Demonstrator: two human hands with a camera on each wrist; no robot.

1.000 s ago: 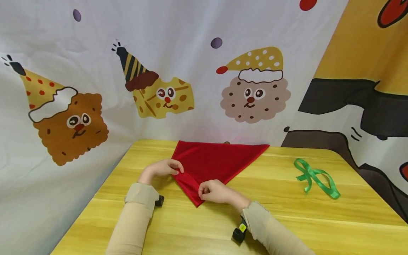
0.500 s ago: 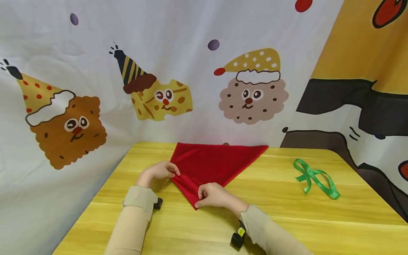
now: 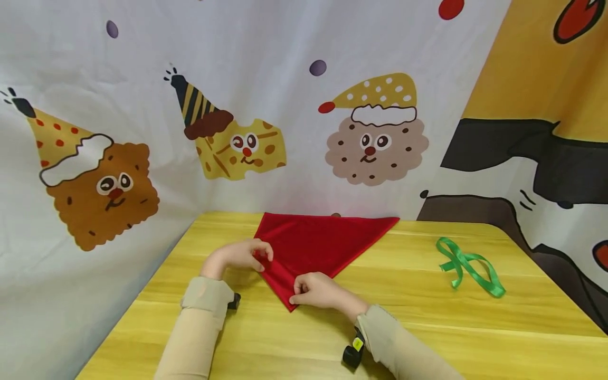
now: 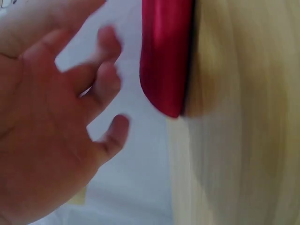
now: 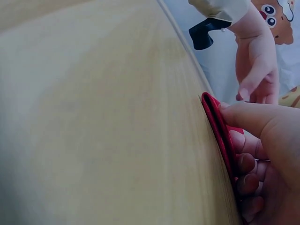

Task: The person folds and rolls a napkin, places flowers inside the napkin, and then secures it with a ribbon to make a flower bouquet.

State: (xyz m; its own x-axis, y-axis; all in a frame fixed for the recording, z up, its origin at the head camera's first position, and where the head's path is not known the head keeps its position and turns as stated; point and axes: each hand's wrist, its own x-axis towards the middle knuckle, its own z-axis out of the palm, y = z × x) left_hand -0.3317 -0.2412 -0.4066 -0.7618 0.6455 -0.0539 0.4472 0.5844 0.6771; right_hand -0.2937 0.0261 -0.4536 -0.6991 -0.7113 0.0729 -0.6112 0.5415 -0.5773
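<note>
A red cloth (image 3: 323, 240) lies folded on the table, its near left edge turned over in a narrow strip. My right hand (image 3: 315, 290) is at the near corner, thumb on the folded edge and fingers curled, pinching the fold; the right wrist view shows the thumb on the doubled red cloth (image 5: 218, 126). By the cloth's left edge, my left hand (image 3: 242, 254) has its fingers loosely bent. The left wrist view shows this left hand (image 4: 51, 117) with fingers apart, holding nothing, beside the rounded red fold (image 4: 166, 61).
A looped green ribbon (image 3: 467, 264) lies on the right side of the wooden table (image 3: 427, 311). Behind the table hangs a white curtain (image 3: 294, 37) printed with cartoon biscuits and cheese. A black wrist camera (image 3: 352, 354) sits below my right sleeve.
My right hand has slid slightly toward the near corner, its thumb now on the fold. My left thumb and fingers have spread apart at the left edge. The turned-over strip lies flatter.
</note>
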